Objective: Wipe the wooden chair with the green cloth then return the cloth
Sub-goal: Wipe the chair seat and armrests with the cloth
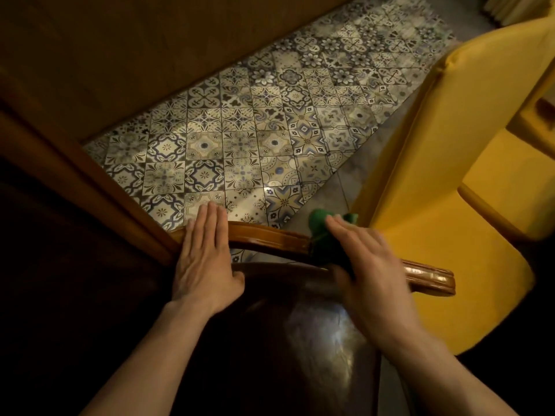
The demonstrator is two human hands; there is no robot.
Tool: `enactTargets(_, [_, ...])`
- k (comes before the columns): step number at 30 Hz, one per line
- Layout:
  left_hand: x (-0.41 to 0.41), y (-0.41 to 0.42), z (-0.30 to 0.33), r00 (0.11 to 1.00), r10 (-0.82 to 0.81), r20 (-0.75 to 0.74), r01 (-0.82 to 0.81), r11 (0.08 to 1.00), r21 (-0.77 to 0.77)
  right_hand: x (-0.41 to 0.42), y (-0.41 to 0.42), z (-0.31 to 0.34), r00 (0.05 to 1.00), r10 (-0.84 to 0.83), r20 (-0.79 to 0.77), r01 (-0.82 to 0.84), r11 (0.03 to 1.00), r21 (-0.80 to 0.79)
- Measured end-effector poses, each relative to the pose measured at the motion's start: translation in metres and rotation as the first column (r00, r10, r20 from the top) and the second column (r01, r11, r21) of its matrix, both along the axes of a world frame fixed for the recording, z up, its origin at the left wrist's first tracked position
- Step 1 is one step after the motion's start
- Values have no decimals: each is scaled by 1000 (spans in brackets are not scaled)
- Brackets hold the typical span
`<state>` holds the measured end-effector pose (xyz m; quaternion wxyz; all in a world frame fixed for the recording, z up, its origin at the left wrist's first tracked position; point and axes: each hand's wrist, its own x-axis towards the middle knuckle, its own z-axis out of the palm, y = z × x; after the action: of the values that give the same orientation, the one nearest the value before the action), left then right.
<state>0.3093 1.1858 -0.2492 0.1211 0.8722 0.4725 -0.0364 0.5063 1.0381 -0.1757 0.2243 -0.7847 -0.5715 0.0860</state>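
Observation:
The wooden chair's curved, glossy top rail (270, 239) runs across the lower middle, with its dark shiny seat (315, 340) below. My left hand (204, 259) lies flat over the rail's left part, fingers together and thumb hooked under it. My right hand (369, 262) presses the green cloth (319, 223) onto the rail further right. The cloth bunches out past my fingertips and drapes over the rail under my palm. The rail's right end (432, 279) shows bare beyond my hand.
A yellow upholstered chair (435, 190) stands close on the right. A patterned tile-print rug (255, 130) covers the floor ahead. Dark wooden furniture (90, 55) fills the left and top left, and its edge (90, 163) meets the rail's left end.

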Motion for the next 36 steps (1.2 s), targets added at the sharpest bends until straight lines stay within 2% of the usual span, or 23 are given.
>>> enactTargets(2, [-2,1,-1,1000,-16,4,16,1000,1,-26,23,-12,1000,19,-8,-20,997,-75])
enactTargets(5, [-4,1,0,999,-36,28,36,999,4,-45,36,-34,997,-6,77,19,985,-172])
enactTargets(10, [-6,2,-4,996,-48,80,45,998,37,-48,36,-61,966,-7,257,49,987,-155])
enactTargets(15, [-6,3,-9,991,-48,126,45,998,34,-85,72,-73,964,117,241,-77,983,-167])
enactTargets(18, [-12,7,-10,983,-74,167,70,997,30,-108,90,-76,957,133,257,-89,981,-174])
enactTargets(23, [-14,8,-7,986,-72,148,72,997,2,-91,84,-72,926,244,287,-192,961,-199])
enactTargets(27, [-12,8,-4,990,-80,120,82,997,-13,-71,71,-64,883,343,320,-258,925,-278])
enactTargets(36, [-12,8,5,994,-75,79,80,995,-67,-35,38,-43,862,375,342,-220,884,-413])
